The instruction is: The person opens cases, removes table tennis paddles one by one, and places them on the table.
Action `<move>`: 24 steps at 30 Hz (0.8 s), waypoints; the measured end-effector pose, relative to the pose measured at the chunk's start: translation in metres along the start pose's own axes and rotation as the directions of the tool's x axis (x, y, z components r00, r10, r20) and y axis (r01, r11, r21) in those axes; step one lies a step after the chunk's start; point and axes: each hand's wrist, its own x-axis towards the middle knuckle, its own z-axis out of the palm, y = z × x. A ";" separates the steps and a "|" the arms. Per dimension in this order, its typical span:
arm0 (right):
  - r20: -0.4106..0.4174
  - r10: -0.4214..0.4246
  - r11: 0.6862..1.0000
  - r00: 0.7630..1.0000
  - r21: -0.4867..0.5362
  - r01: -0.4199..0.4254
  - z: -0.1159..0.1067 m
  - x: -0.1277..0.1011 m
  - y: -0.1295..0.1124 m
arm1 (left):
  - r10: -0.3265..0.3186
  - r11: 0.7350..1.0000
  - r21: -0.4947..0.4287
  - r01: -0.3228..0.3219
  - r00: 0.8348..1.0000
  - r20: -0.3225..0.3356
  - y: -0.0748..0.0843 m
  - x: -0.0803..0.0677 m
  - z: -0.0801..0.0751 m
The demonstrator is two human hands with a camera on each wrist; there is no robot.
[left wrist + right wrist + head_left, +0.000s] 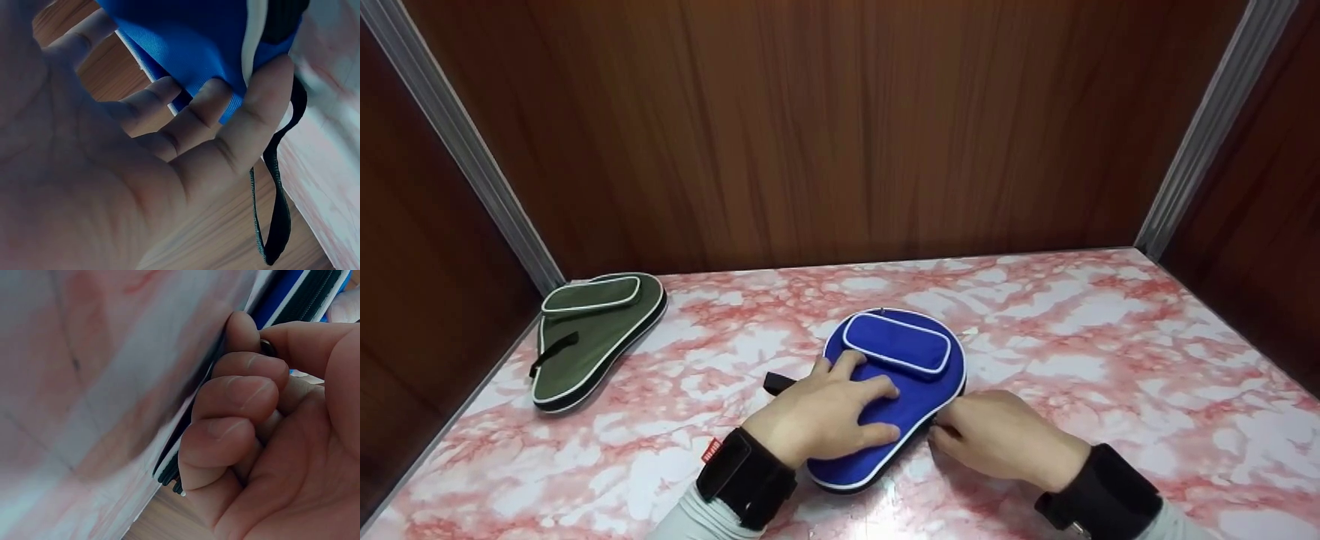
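Spread left hand (pixel 826 411) rests on blue case (pixel 919 397); right hand (pixel 1006 436) pinches its zip pull (pixel 268 347). Green case (pixel 604 334) lies near worktop's (pixel 1080 330) back-left corner.

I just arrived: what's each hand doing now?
Left hand: open, resting on the blue paddle-shaped fabric case.
Right hand: closed, pinching a small dark tab at the case's zippered edge.

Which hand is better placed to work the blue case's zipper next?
Probably the right hand: it pinches a small dark thing, maybe the puller, beside the zipper. The left hand rests on the blue case, seemingly better for steadying.
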 end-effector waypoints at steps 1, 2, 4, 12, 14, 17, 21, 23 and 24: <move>-0.001 -0.003 1.000 1.000 -0.002 0.003 0.000 0.000 0.000 | 0.002 1.000 0.004 -0.002 1.000 -0.005 0.001 0.000 0.000; -0.003 -0.005 1.000 1.000 -0.003 0.005 0.000 0.000 0.000 | 0.003 1.000 0.008 -0.003 1.000 -0.011 0.001 0.000 0.000; -0.003 -0.002 1.000 1.000 -0.003 0.002 0.000 0.000 0.000 | 0.005 1.000 0.015 -0.005 1.000 -0.019 0.002 -0.001 0.000; 0.006 0.198 0.980 0.980 0.026 -0.198 0.000 0.003 -0.002 | 0.011 0.999 0.044 -0.011 1.000 -0.001 0.003 0.001 -0.001; -0.004 0.243 0.970 0.970 0.022 -0.243 0.000 0.003 -0.001 | 0.029 0.999 0.041 -0.030 1.000 0.010 0.003 0.000 -0.003; -0.024 0.283 0.959 0.959 0.002 -0.283 -0.001 0.002 0.002 | 0.064 0.998 0.013 -0.064 0.997 0.047 0.005 -0.003 -0.006; -0.047 0.334 0.941 0.941 -0.033 -0.336 -0.003 0.001 0.009 | 0.121 0.993 -0.023 -0.120 0.988 0.091 0.009 -0.006 -0.007; -0.043 0.349 0.935 0.936 -0.045 -0.351 -0.003 0.001 0.011 | 0.149 0.989 -0.024 -0.148 0.984 0.093 0.010 -0.005 -0.006; -0.039 0.349 0.935 0.936 -0.050 -0.350 -0.003 0.001 0.012 | 0.161 0.987 -0.021 -0.160 0.983 0.090 0.010 -0.005 -0.005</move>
